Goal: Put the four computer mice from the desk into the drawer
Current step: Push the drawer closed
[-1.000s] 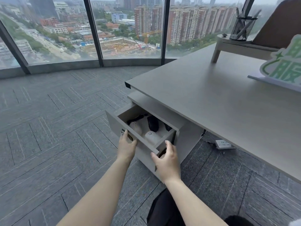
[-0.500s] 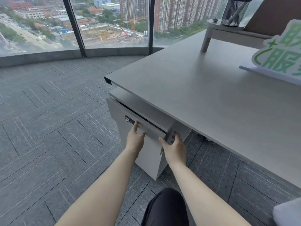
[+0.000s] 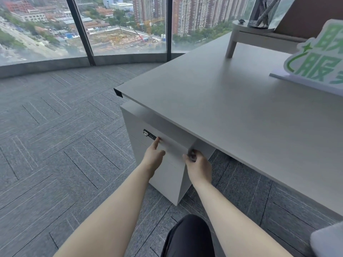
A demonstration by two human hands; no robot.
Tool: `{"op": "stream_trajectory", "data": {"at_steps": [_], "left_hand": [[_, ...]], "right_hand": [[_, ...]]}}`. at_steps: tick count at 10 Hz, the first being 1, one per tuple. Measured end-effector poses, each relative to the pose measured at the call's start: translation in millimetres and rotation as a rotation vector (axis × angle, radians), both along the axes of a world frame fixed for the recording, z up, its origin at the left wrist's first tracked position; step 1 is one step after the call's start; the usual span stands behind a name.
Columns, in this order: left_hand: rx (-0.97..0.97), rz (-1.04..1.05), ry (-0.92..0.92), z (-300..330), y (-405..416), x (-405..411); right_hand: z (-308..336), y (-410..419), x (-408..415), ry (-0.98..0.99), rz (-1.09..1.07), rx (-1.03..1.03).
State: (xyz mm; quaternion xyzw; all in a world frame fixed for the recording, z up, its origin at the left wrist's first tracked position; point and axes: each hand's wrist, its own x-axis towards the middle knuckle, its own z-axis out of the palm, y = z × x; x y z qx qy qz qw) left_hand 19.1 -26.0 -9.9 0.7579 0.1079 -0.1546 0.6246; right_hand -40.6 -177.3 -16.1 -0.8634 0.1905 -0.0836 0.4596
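1. The drawer (image 3: pixel 167 145) appears shut, under the desk (image 3: pixel 232 112) front-left corner; it is best pressed evenly until flush.
2. The left hand (image 3: pixel 154 156) is held open, fingers on the drawer front; the right hand (image 3: pixel 197 164) is curled narrowly at its right edge.
3. No mice are seen on the desk; they are presumably inside.

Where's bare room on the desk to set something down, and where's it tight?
Free: the wide stretch of desk from its near-left corner back to the riser's leg, and the near edge strip below the green sign. Crowded: the far right, with the sign and the mesh pen cup on the riser. Tight for hands: both the left hand and right hand sit on the drawer front.
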Motion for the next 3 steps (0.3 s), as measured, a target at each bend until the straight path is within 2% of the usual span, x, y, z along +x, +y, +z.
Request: {"op": "stream_trajectory", "data": {"at_steps": [1,2,3], "left_hand": [[0.041,0.003,-0.007,-3.5,3.5,-17.0],[0.058,0.033,0.006,-7.5,11.4,-43.1],[0.101,0.041,0.03,-13.1,26.8,-90.0]], "right_hand": [[7.8,0.8,-10.8,0.063,0.006,0.023],[27.2,1.7,-30.0,0.034,0.066,0.027],[62.6,6.6,-54.3,-0.127,0.144,0.101]]}}
